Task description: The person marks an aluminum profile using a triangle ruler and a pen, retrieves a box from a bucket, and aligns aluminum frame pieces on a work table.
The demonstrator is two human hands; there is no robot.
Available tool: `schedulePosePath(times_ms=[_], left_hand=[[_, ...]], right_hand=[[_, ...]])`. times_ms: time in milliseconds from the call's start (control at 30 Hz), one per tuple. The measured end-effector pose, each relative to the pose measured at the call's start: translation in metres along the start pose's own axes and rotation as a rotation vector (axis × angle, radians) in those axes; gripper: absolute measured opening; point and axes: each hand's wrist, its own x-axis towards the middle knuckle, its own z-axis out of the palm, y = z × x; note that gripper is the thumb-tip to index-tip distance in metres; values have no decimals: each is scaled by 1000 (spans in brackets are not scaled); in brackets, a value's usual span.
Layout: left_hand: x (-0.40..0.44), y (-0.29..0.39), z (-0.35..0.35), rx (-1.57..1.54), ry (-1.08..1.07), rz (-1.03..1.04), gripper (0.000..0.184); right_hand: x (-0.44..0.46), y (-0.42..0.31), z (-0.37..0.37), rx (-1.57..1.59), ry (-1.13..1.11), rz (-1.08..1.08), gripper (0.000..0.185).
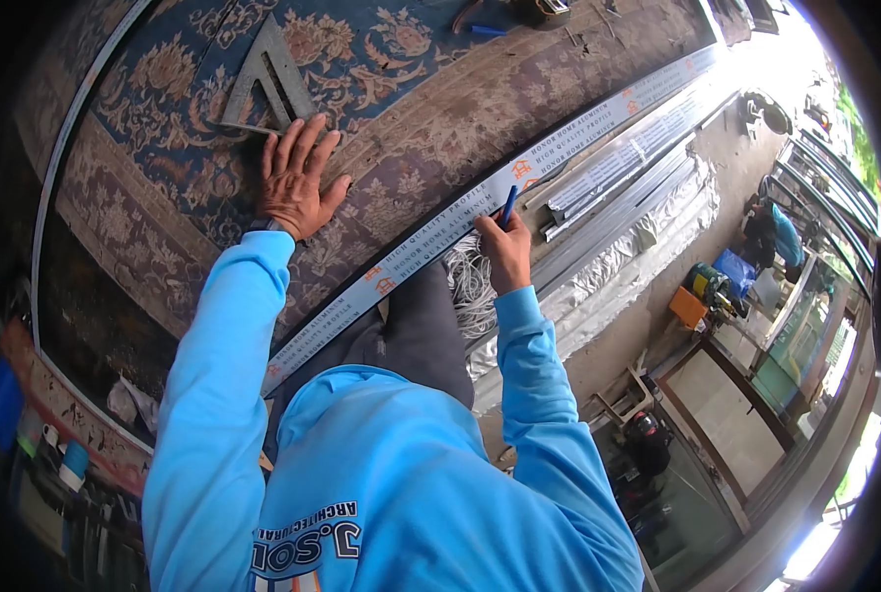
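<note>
My left hand (pixel 300 183) lies palm down on the patterned carpet (pixel 381 138) with its fingers spread. Its fingertips are at the lower edge of a grey metal triangle square (pixel 272 84), and whether they press on it I cannot tell. Held in my right hand (pixel 505 255) is a blue pen (pixel 510 205), its shaft pointing up past my closed fingers. That hand is at the near edge of a long aluminum profile (pixel 430 237), wrapped in white film with printed lettering, which runs diagonally across in front of my body.
More film-wrapped profiles (pixel 638 138) lie beyond the long one, to the right. Bundled pale cord (pixel 471 286) is beside my leg. A tape measure (pixel 549 10) and a blue item (pixel 488 31) sit at the carpet's far side. Framed panels (pixel 727 424) lean at the right.
</note>
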Motion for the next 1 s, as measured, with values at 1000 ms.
schedulePosePath(times_ms=[1000], left_hand=[[-2,-2,3,-33,22,7,67]], right_hand=[[0,10,-5,-47,-45,-15,28]])
